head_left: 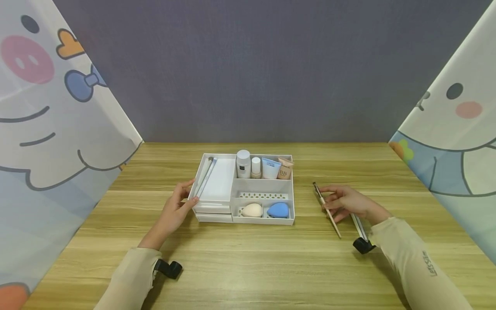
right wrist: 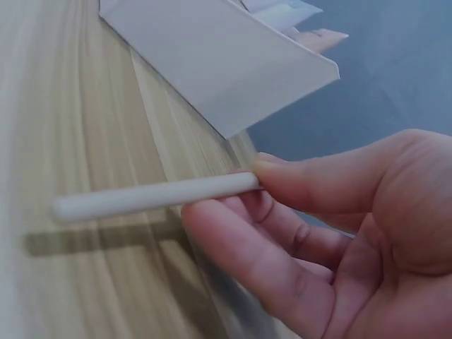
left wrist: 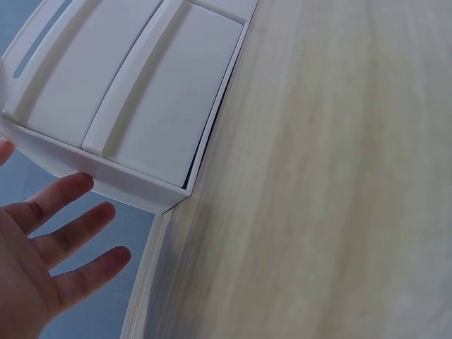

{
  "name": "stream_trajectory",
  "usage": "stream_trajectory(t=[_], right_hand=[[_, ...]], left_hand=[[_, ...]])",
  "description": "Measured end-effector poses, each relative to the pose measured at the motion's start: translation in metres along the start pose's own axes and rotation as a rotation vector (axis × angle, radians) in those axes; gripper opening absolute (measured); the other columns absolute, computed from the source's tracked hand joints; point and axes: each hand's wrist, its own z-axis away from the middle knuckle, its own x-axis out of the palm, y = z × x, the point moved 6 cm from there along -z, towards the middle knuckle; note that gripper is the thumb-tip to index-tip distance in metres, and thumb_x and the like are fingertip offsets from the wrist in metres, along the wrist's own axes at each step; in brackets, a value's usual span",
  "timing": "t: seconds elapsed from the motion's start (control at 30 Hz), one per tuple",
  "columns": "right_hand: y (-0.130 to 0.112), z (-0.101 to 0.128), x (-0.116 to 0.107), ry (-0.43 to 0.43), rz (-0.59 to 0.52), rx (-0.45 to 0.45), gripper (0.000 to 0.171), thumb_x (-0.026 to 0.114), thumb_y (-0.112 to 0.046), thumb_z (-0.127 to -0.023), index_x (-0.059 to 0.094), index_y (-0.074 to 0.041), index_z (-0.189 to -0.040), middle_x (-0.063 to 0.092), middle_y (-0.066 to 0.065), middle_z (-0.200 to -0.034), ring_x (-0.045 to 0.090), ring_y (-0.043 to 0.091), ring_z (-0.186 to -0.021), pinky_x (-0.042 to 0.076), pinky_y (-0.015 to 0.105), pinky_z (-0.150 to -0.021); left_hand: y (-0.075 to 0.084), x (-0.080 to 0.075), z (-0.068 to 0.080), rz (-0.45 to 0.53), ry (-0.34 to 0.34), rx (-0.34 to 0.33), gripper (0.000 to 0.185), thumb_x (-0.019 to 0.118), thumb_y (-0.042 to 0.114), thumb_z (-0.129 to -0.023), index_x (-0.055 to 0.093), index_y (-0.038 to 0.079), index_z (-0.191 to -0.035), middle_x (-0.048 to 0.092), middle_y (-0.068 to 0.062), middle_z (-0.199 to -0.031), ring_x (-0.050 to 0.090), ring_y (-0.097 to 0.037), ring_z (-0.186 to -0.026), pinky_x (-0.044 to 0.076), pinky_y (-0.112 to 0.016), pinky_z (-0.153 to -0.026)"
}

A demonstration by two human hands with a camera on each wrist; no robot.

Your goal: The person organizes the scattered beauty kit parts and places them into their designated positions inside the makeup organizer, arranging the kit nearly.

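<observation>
Left hand (head_left: 176, 211): fingers (left wrist: 67, 194) straight and spread, tips touching the left wall of the organizer (head_left: 217, 206), gripping nothing.
Organizer: white, mid-desk (head_left: 248, 267), the landmark for all the rest.
Left tray: long compartment at the organizer's left, with a slim grey stick (head_left: 205, 176) along its left edge.
Back row: white bottle (head_left: 243, 163), small bottle (head_left: 255, 167), blue tube (head_left: 271, 168) and BB tube (head_left: 284, 168), standing side by side, left to right.
Front cells: beige sponge (head_left: 252, 210) to the left, blue sponge (head_left: 278, 210) just beside it.
Brush (head_left: 327, 211): thin pale handle, right of the organizer and apart from it, lying slanted on the desk with its dark tip toward the back.
Right hand (head_left: 345, 202): right of the organizer, thumb and fingers (right wrist: 233, 244) curled round the brush, pinching its handle.
Sleeves: beige, both arms.
</observation>
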Motion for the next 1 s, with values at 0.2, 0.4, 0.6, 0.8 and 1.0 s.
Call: stream_trajectory(t=[0.2,0.4,0.6,0.8,1.0], right_hand=[[-0.001,-0.003,0.008,0.015,-0.084,-0.034,0.07,0.056,0.001,-0.098,0.012,0.014,-0.151,0.063,0.011,-0.101,0.069,0.022,-0.079,0.06,0.039,-0.065],[-0.009,-0.004,0.017,0.052,-0.119,-0.079,0.07,0.053,0.004,-0.098,0.01,0.014,-0.152,0.06,0.009,-0.101,0.068,0.021,-0.08,0.06,0.039,-0.067],[-0.015,-0.005,0.022,0.106,-0.119,-0.112,0.07,0.053,0.006,-0.097,0.01,0.014,-0.152,0.06,0.015,-0.106,0.068,0.022,-0.081,0.06,0.038,-0.067],[-0.019,-0.005,0.028,0.153,-0.141,-0.134,0.069,0.052,0.005,-0.098,0.01,0.014,-0.152,0.059,0.019,-0.11,0.069,0.027,-0.083,0.06,0.037,-0.067],[-0.026,-0.004,0.035,0.204,-0.172,-0.17,0.067,0.051,0.007,-0.098,0.011,0.014,-0.152,0.059,0.015,-0.108,0.067,0.021,-0.082,0.06,0.036,-0.067]], left_hand=[[0.0,0.0,0.0,0.008,0.003,0.008,0.046,0.059,0.0,-0.097,0.044,0.002,-0.14,0.065,-0.02,-0.106,0.056,-0.003,-0.094,0.053,-0.024,-0.075],[0.001,0.0,0.0,0.008,0.003,0.009,0.046,0.059,0.0,-0.097,0.044,0.002,-0.14,0.065,-0.02,-0.106,0.055,-0.002,-0.095,0.053,-0.024,-0.074],[0.001,-0.001,0.001,0.016,0.004,0.014,0.047,0.058,-0.003,-0.096,0.044,0.002,-0.14,0.065,-0.02,-0.106,0.054,0.0,-0.094,0.053,-0.024,-0.073],[0.001,-0.001,0.001,0.018,0.002,0.014,0.046,0.058,-0.001,-0.097,0.043,0.002,-0.14,0.064,-0.02,-0.106,0.055,-0.001,-0.093,0.053,-0.024,-0.073],[0.001,-0.001,0.001,0.015,-0.003,0.012,0.046,0.058,0.0,-0.098,0.043,0.002,-0.141,0.064,-0.019,-0.106,0.056,-0.003,-0.094,0.053,-0.024,-0.073]])
